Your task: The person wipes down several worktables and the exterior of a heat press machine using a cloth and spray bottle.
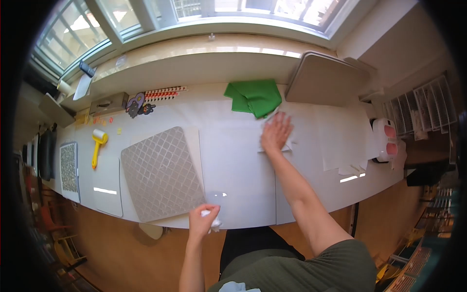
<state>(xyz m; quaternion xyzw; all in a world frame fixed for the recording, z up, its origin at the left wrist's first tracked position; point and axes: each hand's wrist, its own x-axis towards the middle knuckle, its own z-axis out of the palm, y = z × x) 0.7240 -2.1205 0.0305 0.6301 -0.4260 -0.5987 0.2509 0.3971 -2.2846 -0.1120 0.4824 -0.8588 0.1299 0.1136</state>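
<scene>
Fingers of the left hand [198,224] are drawn in around a crumpled white tissue [216,224], just beside the near right corner of the diamond-patterned grey mat [163,175]. Well to the right of the mat, the right hand [276,132] lies palm down, its fingers extended and slightly spread, over a white wipe [289,146] on the white tabletop [238,160]. Edges of the wipe show from under the palm.

Beyond the mat and to its right, a folded green cloth [255,97] lies just past the right fingertips; whether they touch it I cannot tell. Farther to the mat's right are a white sheet [340,134] lying flat, a grey board [321,79] leaning on the raised ledge, and a white appliance with pink panels [384,141].

A pale sheet [195,146] shows from under the mat's right edge. Close along the mat's left side lies a thin white board [107,190], with a yellow-handled roller [99,138] farther to the left, and a speckled pad [69,168] in a pale frame farther left again. Behind the mat are cartoon animal cut-outs [137,107], a red-and-white patterned strip [166,93] and a grey box [110,103].
</scene>
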